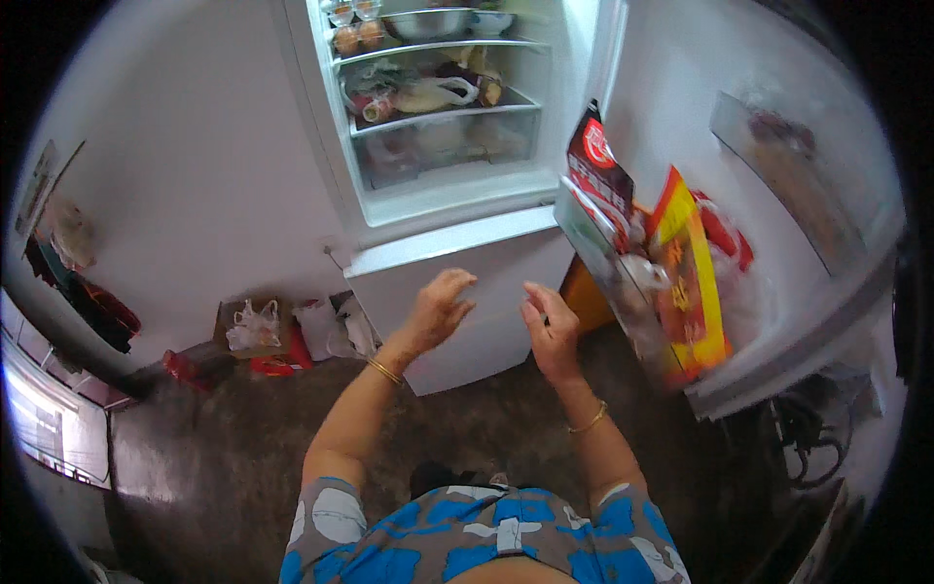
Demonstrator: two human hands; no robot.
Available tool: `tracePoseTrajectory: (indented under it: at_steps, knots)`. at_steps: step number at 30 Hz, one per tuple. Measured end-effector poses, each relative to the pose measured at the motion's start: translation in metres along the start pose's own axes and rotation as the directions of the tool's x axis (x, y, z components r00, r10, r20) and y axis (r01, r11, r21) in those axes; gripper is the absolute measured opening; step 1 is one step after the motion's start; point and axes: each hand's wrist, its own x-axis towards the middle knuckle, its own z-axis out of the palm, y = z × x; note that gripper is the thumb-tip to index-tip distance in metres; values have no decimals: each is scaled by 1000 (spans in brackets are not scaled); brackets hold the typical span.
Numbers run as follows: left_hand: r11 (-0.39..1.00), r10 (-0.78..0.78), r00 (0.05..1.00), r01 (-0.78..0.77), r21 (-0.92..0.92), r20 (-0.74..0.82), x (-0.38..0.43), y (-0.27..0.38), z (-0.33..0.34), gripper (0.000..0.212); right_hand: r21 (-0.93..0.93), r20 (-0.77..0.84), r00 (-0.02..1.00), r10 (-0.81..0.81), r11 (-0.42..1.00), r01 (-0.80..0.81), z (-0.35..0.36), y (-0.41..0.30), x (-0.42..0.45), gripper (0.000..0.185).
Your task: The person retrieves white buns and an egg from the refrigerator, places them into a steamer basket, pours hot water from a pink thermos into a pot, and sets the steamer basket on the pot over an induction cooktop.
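Note:
Both bare hands are raised in front of a white refrigerator whose upper door is swung out to the right. My left hand (441, 306) has bent fingers, with the thumb apart and nothing held. Across a gap from it, my right hand (552, 325) is also bare of any object, its fingers loosely curved and apart. Behind them is the lower front panel (474, 343) of the refrigerator; contact with it is not visible. Above, the middle shelf (452, 113) carries plastic-wrapped food, and a translucent drawer (452, 150) sits below it.
Egg trays (356, 33) and a metal bowl (427, 24) occupy the upper shelf. The door bin (598, 233) at right holds a dark printed packet (602, 164) and a yellow-red packet (686, 292). By the wall at left stand a cardboard box (230, 321) and a white bag (319, 328) on the floor.

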Motion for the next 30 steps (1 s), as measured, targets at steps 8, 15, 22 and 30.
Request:
tracePoseTrajectory:
  at_steps: [8, 15, 22, 30]
  knots:
    - [979, -55, 997, 66, 192, -60, 110, -99, -80, 29, 255, 22, 995, 96, 962, -98, 100, 49, 146, 29]
    - [997, -27, 988, 37, 62, -153, 174, -163, -94, 34, 358, -6, 956, 292, 894, -270, 158, 94, 229, 32]
    - [997, -61, 965, 71, 29, -254, 192, -163, -91, 38, 655, 3, 761, 648, 574, -492, 207, 140, 256, 38]
    - [991, 9, 969, 24, 131, -246, 197, -157, -98, 41, 858, 142, 704, 696, 267, -438, 229, 158, 275, 30]
